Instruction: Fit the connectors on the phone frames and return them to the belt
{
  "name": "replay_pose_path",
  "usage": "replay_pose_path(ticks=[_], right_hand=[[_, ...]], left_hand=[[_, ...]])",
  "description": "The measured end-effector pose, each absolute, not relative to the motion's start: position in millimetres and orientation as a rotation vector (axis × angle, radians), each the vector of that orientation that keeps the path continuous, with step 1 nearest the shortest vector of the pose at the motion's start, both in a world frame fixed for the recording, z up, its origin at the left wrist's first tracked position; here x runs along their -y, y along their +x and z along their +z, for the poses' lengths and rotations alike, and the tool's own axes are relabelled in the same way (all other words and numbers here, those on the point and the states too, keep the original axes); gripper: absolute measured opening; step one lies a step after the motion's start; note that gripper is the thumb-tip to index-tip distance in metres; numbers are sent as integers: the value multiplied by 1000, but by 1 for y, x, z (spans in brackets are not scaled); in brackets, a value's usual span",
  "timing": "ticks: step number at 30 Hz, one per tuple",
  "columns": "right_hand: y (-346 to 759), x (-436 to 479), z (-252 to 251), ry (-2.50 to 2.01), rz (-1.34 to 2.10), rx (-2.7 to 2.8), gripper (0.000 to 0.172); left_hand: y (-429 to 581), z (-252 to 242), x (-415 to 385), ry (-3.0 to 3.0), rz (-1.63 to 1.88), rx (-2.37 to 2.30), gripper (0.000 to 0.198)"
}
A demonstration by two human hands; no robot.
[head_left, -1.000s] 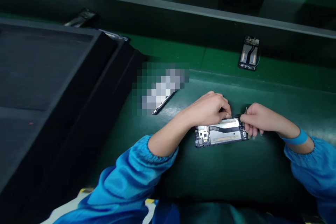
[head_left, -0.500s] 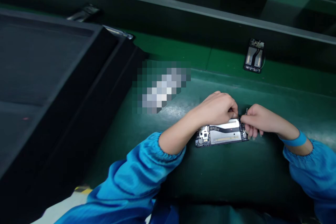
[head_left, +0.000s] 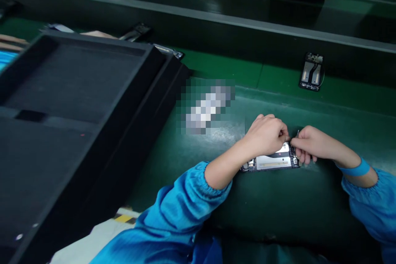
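An opened phone body [head_left: 272, 161], with its metal plate and circuit board showing, lies flat on the green work mat [head_left: 278, 206]. My left hand [head_left: 267, 135] rests over its upper edge with the fingers curled and pinched at the phone's right end. My right hand [head_left: 311, 143] comes in from the right, fingers pinched on a thin metal tool [head_left: 297, 133] that stands at the phone's right end. Both arms wear blue sleeves, and a blue band circles my right wrist.
A large black tray stack [head_left: 77, 103] fills the left side. A second opened phone [head_left: 311, 76] lies on the lighter green belt beyond the mat. A raised dark rail [head_left: 216, 16] runs across the back. Small parts lie behind the trays.
The view has shifted left, showing more of the black trays. My left hand has moved further over the phone, covering more of its left part. The right hand holds its place.
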State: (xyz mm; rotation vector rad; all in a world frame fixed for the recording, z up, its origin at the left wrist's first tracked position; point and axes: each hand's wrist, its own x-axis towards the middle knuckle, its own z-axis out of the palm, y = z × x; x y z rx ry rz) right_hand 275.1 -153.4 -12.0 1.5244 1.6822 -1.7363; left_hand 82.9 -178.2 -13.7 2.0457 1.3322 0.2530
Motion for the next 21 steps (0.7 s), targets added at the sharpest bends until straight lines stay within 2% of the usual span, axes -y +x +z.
replay_pose_path(ticks=[6, 11, 14, 17, 19, 21], right_hand=[[275, 153, -15, 1506, -1766, -1694, 35], [275, 153, -13, 1507, -1773, -1706, 35], [284, 149, -8, 1461, -1918, -1736, 32], [298, 143, -4, 1575, -2125, -1982, 31], [304, 143, -4, 1746, -2052, -2257, 37], [303, 147, -5, 1772, -1891, -2429, 36]], left_hand=[[86, -15, 182, 1926, 266, -1418, 16], [95, -10, 195, 2047, 196, -1526, 13], [94, -12, 211, 2147, 196, -1641, 12], [88, -16, 221, 2266, 120, -1706, 17], [84, -17, 224, 2292, 90, -1685, 19], [81, -17, 225, 2229, 172, -1616, 17]])
